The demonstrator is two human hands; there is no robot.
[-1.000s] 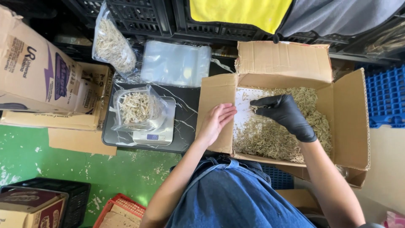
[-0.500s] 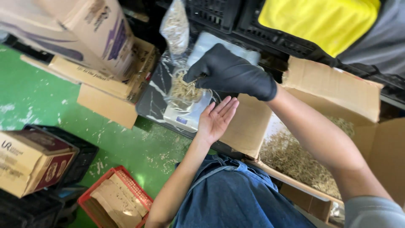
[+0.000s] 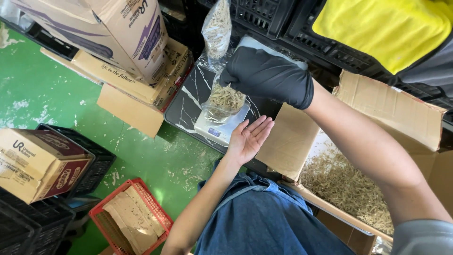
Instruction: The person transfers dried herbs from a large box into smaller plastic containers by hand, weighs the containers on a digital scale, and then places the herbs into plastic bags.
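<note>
Clear bag (image 3: 225, 101) of dried strands sits on digital scale (image 3: 222, 126). Gloved right hand (image 3: 266, 75), moved over from cardboard box (image 3: 302, 137), fingers curled at bag's mouth, grip hidden. Left hand (image 3: 250, 138) open, empty, beside scale.

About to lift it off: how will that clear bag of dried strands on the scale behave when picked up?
The clear bag looks thin, so it would probably sag. Its dried strands look wispy, so likely light. Its mouth seems open beneath the gloved right hand, so tilting might spill. It rests on the small scale.
</note>
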